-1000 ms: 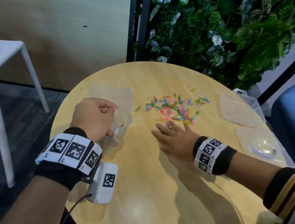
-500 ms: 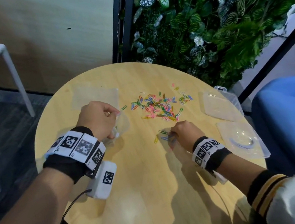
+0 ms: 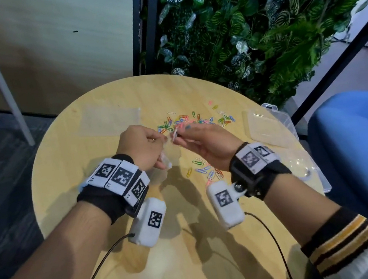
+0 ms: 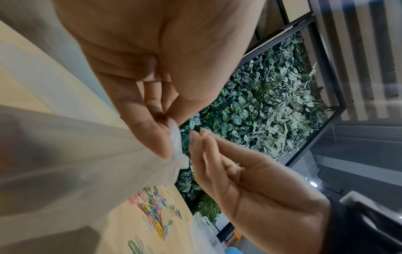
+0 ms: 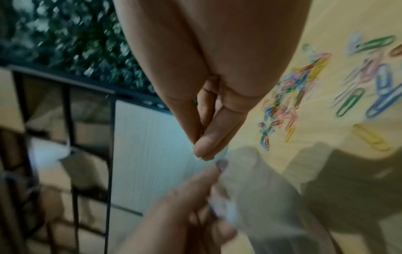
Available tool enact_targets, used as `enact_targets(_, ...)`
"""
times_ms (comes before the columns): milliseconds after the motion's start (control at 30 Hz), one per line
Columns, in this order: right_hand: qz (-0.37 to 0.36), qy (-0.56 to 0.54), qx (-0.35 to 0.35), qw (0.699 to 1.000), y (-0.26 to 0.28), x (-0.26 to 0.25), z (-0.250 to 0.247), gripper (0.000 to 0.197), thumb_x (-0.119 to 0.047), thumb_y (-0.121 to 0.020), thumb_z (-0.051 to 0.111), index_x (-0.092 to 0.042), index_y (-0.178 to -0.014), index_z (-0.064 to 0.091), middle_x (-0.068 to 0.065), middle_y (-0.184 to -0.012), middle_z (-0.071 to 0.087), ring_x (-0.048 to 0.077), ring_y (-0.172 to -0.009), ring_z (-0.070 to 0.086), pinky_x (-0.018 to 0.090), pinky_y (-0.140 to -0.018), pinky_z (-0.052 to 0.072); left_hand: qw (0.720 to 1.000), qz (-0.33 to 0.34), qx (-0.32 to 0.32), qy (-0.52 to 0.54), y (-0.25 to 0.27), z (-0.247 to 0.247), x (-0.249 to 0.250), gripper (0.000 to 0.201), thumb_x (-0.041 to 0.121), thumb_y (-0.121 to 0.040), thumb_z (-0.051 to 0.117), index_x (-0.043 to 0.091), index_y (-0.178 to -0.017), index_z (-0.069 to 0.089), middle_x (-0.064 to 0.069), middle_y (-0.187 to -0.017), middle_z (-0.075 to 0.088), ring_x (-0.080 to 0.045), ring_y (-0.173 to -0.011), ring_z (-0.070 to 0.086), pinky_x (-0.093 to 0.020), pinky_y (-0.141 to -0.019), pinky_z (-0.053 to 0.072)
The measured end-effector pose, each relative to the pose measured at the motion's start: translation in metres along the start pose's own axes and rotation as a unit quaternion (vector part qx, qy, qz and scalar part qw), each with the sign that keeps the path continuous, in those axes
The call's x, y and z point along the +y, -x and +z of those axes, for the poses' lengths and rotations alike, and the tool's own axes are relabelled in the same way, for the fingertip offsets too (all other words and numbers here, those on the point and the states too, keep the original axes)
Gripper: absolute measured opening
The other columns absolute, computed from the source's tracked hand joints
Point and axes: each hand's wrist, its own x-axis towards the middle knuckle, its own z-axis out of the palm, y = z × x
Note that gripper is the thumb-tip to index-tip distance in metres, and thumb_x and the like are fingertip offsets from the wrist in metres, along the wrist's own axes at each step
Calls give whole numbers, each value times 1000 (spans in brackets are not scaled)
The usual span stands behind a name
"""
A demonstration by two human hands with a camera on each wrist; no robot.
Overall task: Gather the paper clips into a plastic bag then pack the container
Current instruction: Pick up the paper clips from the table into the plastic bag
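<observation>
Hanging between the two raised hands, the clear plastic bag [image 3: 168, 151] is held above the round wooden surface [image 3: 78, 157], its rim pinched between the thumb and fingers of the left hand [image 3: 141, 147]. That hand is turned knuckles-up, wrist bent slightly inward. The right hand [image 3: 205, 144] meets it from the other side, palm tilted up, its thumb and fingertips [image 5: 205, 144] pressed together at the bag's mouth; a few paper clips seem to be caught in that pinch, though blur leaves this uncertain. Beyond the hands lies the main scatter of coloured paper clips [image 3: 195, 120], and a smaller group [image 3: 204, 170] sits on the surface under the right wrist. A second flat plastic bag [image 3: 109, 121] lies far left of the scatter. The clear plastic container [image 3: 270, 124] rests near the right edge, with a transparent lid [image 3: 304, 165] just nearer. Both wrists wear black bands with printed markers.
</observation>
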Motion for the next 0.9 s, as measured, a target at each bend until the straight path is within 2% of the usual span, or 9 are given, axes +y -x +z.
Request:
enact_targets(100, -28, 216, 55, 974, -3, 12, 15, 21, 5, -86, 65, 15, -104, 66, 15, -80, 67, 14, -65, 67, 25, -77, 60, 1000, -3, 3, 21, -2, 3, -1, 15, 12, -94, 61, 11, -88, 74, -15, -70, 72, -32, -51, 71, -40, -61, 61)
enact_targets(233, -84, 561, 64, 821, -1, 15, 26, 21, -3, -84, 63, -8, -97, 78, 8, -85, 73, 15, -70, 60, 20, -64, 47, 1000, -1, -2, 18, 0, 0, -2, 16, 13, -96, 61, 13, -88, 75, -10, -73, 72, -27, -50, 70, -32, -57, 60)
enact_targets(333, -101, 638, 47, 762, 0, 14, 36, 30, 0, -84, 56, -12, -102, 76, 8, -95, 74, 22, -90, 65, 22, -74, 45, 1000, 2, 4, 18, 3, -3, -1, 15, 13, -96, 61, 14, -91, 75, -7, -76, 72, -24, -50, 70, -30, -56, 60)
enact_targets(433, -127, 691, 49, 710, -3, 15, 39, 19, -6, -79, 62, -15, -78, 79, 0, -65, 66, 21, -76, 58, 26, -67, 48, 1000, 7, -6, 27, 6, -7, -1, 15, 10, -96, 60, 13, -91, 74, -9, -75, 73, -24, -52, 71, -28, -57, 60)
enact_targets(600, -93, 750, -9, 654, -4, 10, 46, 34, -14, -87, 55, -14, -54, 53, 8, -58, 50, 24, -59, 41, 30, -59, 38, 1000, 14, -9, 14, 8, -10, -2, 15, 11, -95, 61, 13, -90, 74, -6, -76, 74, -21, -51, 70, -25, -54, 57)
enact_targets(700, -48, 734, -91, 672, -4, -9, 48, 35, -13, -87, 57, -22, -53, 53, -1, -53, 48, 21, -58, 45, 26, -53, 34, 1000, 22, 0, 1, 9, -13, -3, 14, 12, -95, 61, 14, -90, 74, -5, -80, 74, -20, -49, 70, -26, -54, 57)
enact_targets(767, -31, 652, -101, 751, -8, -20, 47, 20, -16, -87, 62, -20, -68, 70, -2, -61, 65, 13, -58, 60, 22, -57, 52, 1000, 23, 10, -6, 9, -20, -6, 13, 12, -95, 61, 15, -91, 73, -4, -75, 72, -18, -48, 69, -28, -55, 59)
enact_targets(833, -40, 577, -47, 815, -24, -22, 39, 16, -16, -87, 62, -14, -79, 76, 4, -74, 72, 15, -61, 66, 31, -64, 61, 999, 27, 29, -32, 10, -28, -12, 13, 13, -95, 62, 18, -90, 73, 1, -74, 70, -16, -47, 69, -27, -53, 59)
enact_targets(900, -71, 605, 10, 793, -50, -16, 32, 18, -19, -90, 59, -15, -91, 76, 7, -90, 75, 20, -74, 69, 36, -73, 61, 997, 27, 49, -51, 11, -39, -19, 14, 13, -94, 63, 18, -89, 74, 3, -73, 70, -16, -46, 69, -25, -51, 58)
